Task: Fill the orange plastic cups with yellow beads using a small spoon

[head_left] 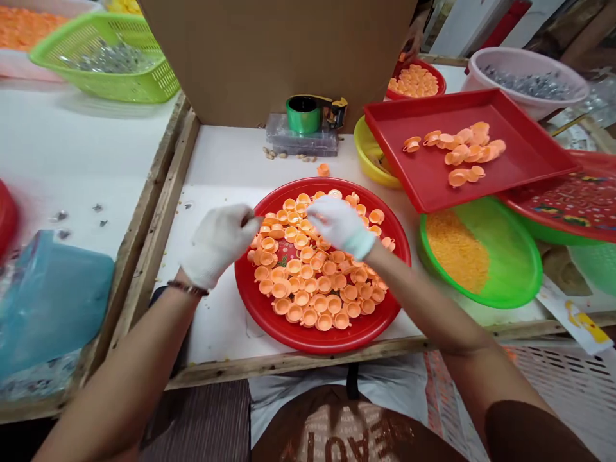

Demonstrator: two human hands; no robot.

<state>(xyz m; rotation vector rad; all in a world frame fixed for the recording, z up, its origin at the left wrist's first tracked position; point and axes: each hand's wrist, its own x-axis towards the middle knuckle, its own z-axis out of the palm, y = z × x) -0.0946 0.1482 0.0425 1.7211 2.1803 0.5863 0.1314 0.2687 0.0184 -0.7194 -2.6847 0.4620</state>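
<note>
A round red plate (260,308) in front of me holds several small orange plastic cups (308,289) standing close together. My left hand (219,242), in a white glove, hovers at the plate's left rim with its fingers curled together; what they pinch is hidden. My right hand (341,224), also gloved, is over the far middle of the plate, fingers closed and touching the cups there.
A red square tray (524,154) with several orange cups rests on a yellow bowl (368,157) and a green bowl (510,256) of orange granules. A tape dispenser (312,114) stands before a cardboard wall. A green basket (115,61) sits back left; another person's hand (411,46) is at a far red plate.
</note>
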